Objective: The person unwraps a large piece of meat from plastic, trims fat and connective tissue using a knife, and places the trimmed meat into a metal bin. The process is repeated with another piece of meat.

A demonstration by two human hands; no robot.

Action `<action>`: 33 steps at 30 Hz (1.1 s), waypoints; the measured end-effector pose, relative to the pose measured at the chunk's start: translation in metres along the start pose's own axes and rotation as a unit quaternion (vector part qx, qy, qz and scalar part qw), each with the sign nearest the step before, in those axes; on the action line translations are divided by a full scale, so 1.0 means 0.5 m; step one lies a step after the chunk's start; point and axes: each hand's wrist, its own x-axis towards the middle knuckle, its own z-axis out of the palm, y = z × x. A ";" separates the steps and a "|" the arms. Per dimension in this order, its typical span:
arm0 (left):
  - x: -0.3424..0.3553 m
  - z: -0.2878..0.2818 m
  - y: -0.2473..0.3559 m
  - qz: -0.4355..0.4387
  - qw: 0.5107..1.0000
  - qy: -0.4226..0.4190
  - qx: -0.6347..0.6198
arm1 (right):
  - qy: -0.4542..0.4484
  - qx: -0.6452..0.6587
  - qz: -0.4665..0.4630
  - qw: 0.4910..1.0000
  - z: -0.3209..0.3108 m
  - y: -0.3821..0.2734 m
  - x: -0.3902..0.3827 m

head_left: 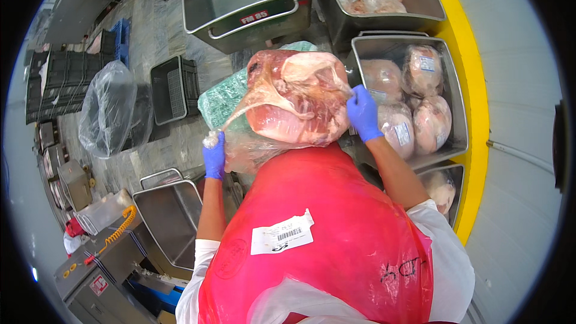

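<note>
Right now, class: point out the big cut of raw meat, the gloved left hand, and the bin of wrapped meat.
raw meat (297, 99), head view, middle of its pink face
left hand (213, 156), head view, glove back
bin of wrapped meat (457, 105), head view, right wall

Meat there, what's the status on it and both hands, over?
Left hand shut on plastic wrap below the meat. Right hand pinching wrap at the meat's right side. Big raw meat cut resting against red apron. Nothing blocking.

Large raw pink meat cut, fatty, half out of clear plastic wrap.
</note>
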 end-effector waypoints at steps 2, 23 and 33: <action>-0.007 -0.007 0.014 0.007 0.999 -0.024 0.041 | 0.010 0.054 0.144 0.988 -0.028 0.006 0.051; 0.063 0.132 0.076 0.207 0.961 0.127 0.133 | -0.114 -0.059 -0.136 0.982 0.114 -0.137 0.265; 0.075 0.030 0.006 0.161 0.905 -0.113 0.377 | -0.153 0.023 0.003 0.988 0.136 -0.152 0.302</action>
